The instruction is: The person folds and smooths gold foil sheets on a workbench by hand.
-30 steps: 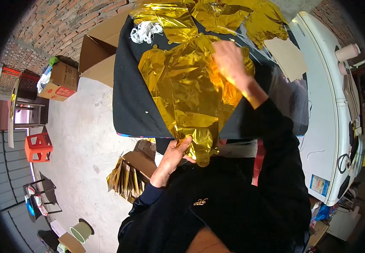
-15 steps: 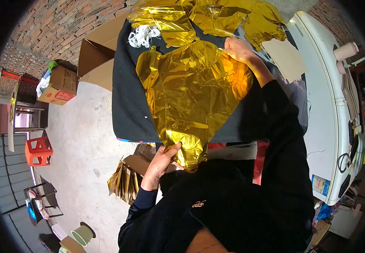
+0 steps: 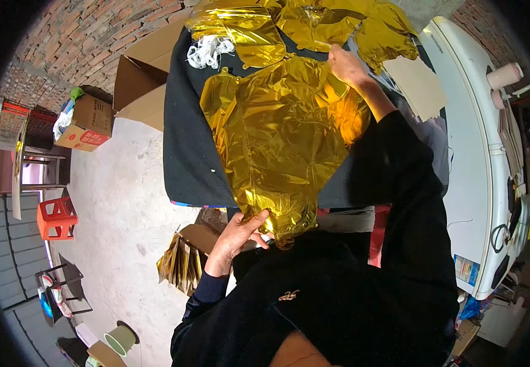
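A flat, wrinkled gold foil balloon (image 3: 277,134) hangs across the near edge of the black-covered table (image 3: 185,147). My left hand (image 3: 240,235) grips its lower end, thumb on top, close to my body. At the balloon's upper right, my right hand (image 3: 345,64) is closed in a pinch beside more gold foil. A thin pale tip shows by those fingers, too small to name. Further gold foil balloons (image 3: 320,27) lie at the far edge, partly overlapping. A bundle of white string (image 3: 208,52) rests left of them.
An open cardboard box (image 3: 145,85) stands left of the table. A pale cardboard sheet (image 3: 415,85) lies at the right, near a long white appliance (image 3: 466,159). Folded gold foil (image 3: 179,263) sits in a box below. A red stool (image 3: 57,218) stands on the floor.
The balloon's lower end has shifted slightly right and spread wider in my left hand. My right hand has moved a little up, with its fingers turned toward the foil at the back.
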The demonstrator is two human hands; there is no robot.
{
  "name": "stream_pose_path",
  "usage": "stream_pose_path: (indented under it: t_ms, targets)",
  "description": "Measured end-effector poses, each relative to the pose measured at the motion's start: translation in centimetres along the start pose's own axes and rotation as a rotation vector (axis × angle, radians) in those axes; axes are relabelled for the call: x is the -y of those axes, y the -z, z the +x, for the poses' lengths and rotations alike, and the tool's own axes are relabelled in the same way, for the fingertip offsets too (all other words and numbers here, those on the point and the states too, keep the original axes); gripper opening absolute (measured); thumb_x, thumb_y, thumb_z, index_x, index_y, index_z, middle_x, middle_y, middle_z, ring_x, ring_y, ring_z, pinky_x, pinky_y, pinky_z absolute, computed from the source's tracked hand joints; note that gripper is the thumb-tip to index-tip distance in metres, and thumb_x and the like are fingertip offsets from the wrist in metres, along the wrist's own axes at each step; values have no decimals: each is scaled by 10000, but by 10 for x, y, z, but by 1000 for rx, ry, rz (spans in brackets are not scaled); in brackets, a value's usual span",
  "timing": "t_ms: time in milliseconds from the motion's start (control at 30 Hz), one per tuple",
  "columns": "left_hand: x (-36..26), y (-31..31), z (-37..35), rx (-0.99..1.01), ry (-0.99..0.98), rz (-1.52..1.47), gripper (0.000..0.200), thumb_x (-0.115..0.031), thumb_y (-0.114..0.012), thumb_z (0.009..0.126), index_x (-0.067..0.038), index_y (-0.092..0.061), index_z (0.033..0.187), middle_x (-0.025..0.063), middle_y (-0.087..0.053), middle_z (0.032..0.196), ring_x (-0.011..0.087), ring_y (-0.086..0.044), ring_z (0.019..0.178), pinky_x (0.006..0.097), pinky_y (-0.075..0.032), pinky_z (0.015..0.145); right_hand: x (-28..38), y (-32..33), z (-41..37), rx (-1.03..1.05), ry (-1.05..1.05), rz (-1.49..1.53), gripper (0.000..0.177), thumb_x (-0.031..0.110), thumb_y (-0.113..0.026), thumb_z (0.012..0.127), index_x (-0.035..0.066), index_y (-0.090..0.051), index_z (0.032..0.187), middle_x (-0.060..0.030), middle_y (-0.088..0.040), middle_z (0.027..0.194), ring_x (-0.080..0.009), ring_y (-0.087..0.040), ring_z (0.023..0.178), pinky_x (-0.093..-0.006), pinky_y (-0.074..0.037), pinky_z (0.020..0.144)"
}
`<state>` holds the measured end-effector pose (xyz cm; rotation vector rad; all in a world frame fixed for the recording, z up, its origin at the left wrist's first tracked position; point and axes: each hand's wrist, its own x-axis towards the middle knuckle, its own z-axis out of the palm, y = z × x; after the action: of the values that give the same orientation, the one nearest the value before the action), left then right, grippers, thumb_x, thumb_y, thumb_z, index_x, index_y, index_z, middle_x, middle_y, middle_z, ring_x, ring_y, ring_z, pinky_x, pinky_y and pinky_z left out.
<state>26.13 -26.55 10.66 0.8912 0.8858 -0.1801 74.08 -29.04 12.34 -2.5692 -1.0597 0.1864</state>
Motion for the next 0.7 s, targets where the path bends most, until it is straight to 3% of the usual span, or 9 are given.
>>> stream_pose_path:
  t_ms: [133,200,300,333,367,400,500,700]
  targets:
    - [9,4,6,-59,12,-52,874,-291,-831,918,203,-257,1353,227,-722,979,280,-746,611,339,-620,623,-10,-18,0,-159,111,26,210,80,-491,994,36,-539,1194,-247,-700,1102,-492,-655,1015,-568,-485,866]
    - [9,1,5,-93,17,-79,976,-288,-832,916,221,-149,1391,235,-721,1004,290,-741,601,356,-630,666,-14,-24,3,-158,113,54,202,169,-533,1008,34,-571,1153,-245,-702,1101,-478,-663,1010,-567,-485,869]
    - [9,2,5,-54,-13,6,693,-332,-810,935,162,-449,1260,171,-749,943,285,-751,646,374,-618,744,0,-11,0,-47,53,16,338,371,-599,997,52,-641,1099,-240,-704,1116,-455,-669,1031,-554,-492,881]
    - [8,2,5,-41,-5,8,689,-333,-812,933,160,-455,1257,168,-748,969,285,-751,648,366,-614,742,11,-1,-4,8,21,-11,404,450,-622,987,61,-668,1082,-238,-704,1124,-448,-670,1043,-548,-495,886]
    - [6,2,4,-28,3,11,685,-334,-814,931,157,-461,1254,165,-746,996,285,-751,650,357,-610,740,16,0,-2,55,-28,-50,579,642,-635,920,86,-727,1053,-208,-714,1124,-410,-675,1076,-516,-513,892]
    - [5,2,4,-14,9,14,681,-334,-816,929,155,-468,1251,163,-745,1023,285,-750,652,349,-606,739,18,1,-4,83,4,-98,574,633,-638,918,89,-729,1078,-197,-720,1113,-405,-678,1077,-508,-519,890]
    - [11,-2,6,-121,4,-69,1212,-341,-868,877,238,15,1472,272,-711,1059,287,-745,611,289,-576,569,25,5,-13,131,62,-185,522,567,-661,909,82,-741,1084,-161,-739,1078,-381,-686,1080,-479,-535,888]
    - [17,1,9,-101,19,-40,1408,-386,-897,837,233,193,1480,310,-702,1131,283,-749,629,264,-555,609,4,-4,-2,164,117,-66,456,475,-683,903,42,-752,1024,-190,-732,1079,-401,-683,1048,-500,-526,901]
